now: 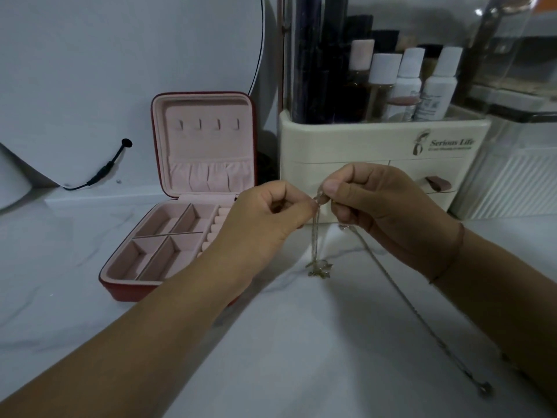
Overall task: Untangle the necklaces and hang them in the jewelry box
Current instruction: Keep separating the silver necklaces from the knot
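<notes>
Both hands are raised above the table (301,342), their fingertips nearly meeting. The left hand (271,218) has a tight grip: thumb and forefinger are pressed together on the top of the pendant necklace (316,236), with the other fingers curled into the palm. The right hand (382,206) pinches the same fine chain just beside it between thumb and forefinger, its remaining fingers also folded in.

From this double pinch the chain hangs straight down, and its small gold pendant (319,269) touches or nearly touches the table. A second, long necklace (422,321) comes out from beneath the right hand's curled fingers. It trails across the table toward the near right and ends in a small round piece. Whether those fingers actually hold it cannot be told.

The jewelry box (120,285) stands open to the left of the hands, partly hidden behind the left wrist. Its lid is upright, and the hooks (208,124) in the pink lining are bare. Behind the hands sits a cream cosmetic organiser (376,140) with bottles (437,82) in it. A thin thread bracelet (452,254) circles the right wrist.
</notes>
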Demonstrator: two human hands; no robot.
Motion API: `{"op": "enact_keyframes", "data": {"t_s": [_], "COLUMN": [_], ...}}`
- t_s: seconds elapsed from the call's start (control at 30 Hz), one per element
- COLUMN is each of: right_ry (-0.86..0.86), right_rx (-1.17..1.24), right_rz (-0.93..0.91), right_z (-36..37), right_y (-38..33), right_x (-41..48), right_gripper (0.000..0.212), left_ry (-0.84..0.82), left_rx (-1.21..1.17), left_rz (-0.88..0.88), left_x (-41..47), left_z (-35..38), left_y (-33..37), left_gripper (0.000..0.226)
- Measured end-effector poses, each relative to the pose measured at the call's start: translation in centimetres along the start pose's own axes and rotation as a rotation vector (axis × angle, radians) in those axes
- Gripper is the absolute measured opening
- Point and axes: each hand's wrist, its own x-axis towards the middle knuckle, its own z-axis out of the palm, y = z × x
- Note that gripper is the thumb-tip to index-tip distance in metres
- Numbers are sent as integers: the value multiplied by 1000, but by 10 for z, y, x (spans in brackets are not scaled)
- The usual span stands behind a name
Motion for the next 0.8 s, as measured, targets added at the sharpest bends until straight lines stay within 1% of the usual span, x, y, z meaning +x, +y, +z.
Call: {"op": "enact_keyframes", "data": {"t_s": [0.07,0.2,0.27,0.37,0.4,0.47,0.57,0.63,0.7,0.73,0.8], "right_ry": [-30,-104,-113,-95,-90,-79,-79,-143,-216,-238,-248], "right_rx": [2,87,91,106,126,156,61,-24,-61,-54,-4], "right_rz": [-6,36,48,56,53,34,22,76,128,136,128], "right_z": [1,4,4,-3,-6,-11,-15,-17,-17,-16,-14], "right_y": [-1,-1,0,1,0,-1,-1,-3,-3,-4,-5], "right_x": [0,-1,-1,2,2,4,4,2,1,0,0], "right_gripper": [11,10,11,12,11,11,8,16,26,26,15], "left_ry": [10,46,58,23,-10,-75,-145,-157,-136,-128,-134], "left_rx": [-2,-26,-109,-375,-464,-552,-576,-579,-576,-573,-561], "left_rz": [35,68,0,-199,-248,-280,-264,-244,-228,-222,-212], "left_x": [0,-1,1,8,10,10,7,7,9,9,10], "left_z": [-1,-1,0,-2,-3,-6,-10,-11,-13,-13,-13], "left_y": [0,1,2,3,4,5,4,5,5,4,2], "left_gripper": [11,8,11,22,18,4,4,9,13,15,14]}}
